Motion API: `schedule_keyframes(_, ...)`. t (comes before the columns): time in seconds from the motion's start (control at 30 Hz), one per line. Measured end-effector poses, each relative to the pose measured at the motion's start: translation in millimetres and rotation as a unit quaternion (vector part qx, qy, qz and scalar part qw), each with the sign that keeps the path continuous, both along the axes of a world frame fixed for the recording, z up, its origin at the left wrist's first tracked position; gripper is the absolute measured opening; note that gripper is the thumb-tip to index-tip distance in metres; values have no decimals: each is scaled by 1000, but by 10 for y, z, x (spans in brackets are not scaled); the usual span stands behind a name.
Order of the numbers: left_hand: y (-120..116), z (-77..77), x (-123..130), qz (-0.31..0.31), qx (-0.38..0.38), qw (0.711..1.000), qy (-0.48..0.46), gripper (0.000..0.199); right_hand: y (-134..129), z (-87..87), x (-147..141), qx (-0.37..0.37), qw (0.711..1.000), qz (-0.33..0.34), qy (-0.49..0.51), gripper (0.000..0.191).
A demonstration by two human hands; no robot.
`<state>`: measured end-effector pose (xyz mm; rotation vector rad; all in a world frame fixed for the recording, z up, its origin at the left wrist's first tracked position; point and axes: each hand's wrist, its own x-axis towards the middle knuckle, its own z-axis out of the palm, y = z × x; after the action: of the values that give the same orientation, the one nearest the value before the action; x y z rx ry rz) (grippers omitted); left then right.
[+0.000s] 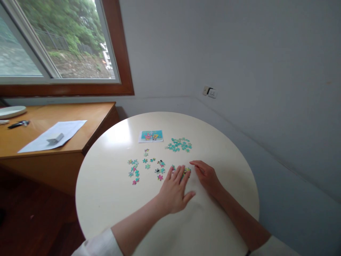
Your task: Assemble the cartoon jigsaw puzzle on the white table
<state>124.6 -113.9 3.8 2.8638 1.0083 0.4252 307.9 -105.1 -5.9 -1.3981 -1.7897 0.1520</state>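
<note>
While pieces are partly covered by the spread left hand, the right hand is held half-curled beside them; its hold, if any, cannot be told.

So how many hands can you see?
2. The left hand lies palm down, fingers over flat, multicoloured jigsaw pieces; the right hand is just to its right, fingers partly curled. Both are over the round, glossy white table. No others show.
</note>
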Motion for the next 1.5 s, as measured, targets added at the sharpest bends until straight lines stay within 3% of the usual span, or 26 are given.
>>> schedule_keyframes(0.17,-26,-14,13,-8,-29,999,22,63,4,-10,3,-6,1000,3,-3,27)
schedule_keyframes(0.37,-1,-91,-112,11,-7,1000,20,62,29,-52,31,-5,1000,2,8,27)
schedule_keyframes(0.57,27,-112,-140,52,43,998,-5,66,38,-72,30,-6,1000,8,3,28)
schedule_keyframes(0.67,134,-123,-178,103,45,994,4,69,44,-82,32,-14,1000,9,-5,28)
schedule_keyframes(0.77,264,-154,-296,159,13,987,28,68,48,-91,37,-25,1000,9,-15,29)
schedule_keyframes(0.9,367,-177,-551,169,16,984,45,67,44,-96,32,-28,999,10,-37,30)
schedule_keyframes(1.03,406,-170,-780,191,20,980,60,67,14,-87,-12,-10,994,23,-102,31)
schedule_keyframes(1.17,428,-163,-873,197,44,977,60,66,-23,-62,-95,6,972,62,-228,40)
schedule_keyframes(1.33,500,-107,-945,185,72,978,56,63,-11,-8,-323,-43,945,77,-314,57)
schedule_keyframes(1.5,598,-86,-1061,223,39,972,65,58,32,24,-624,-115,931,98,-334,65)
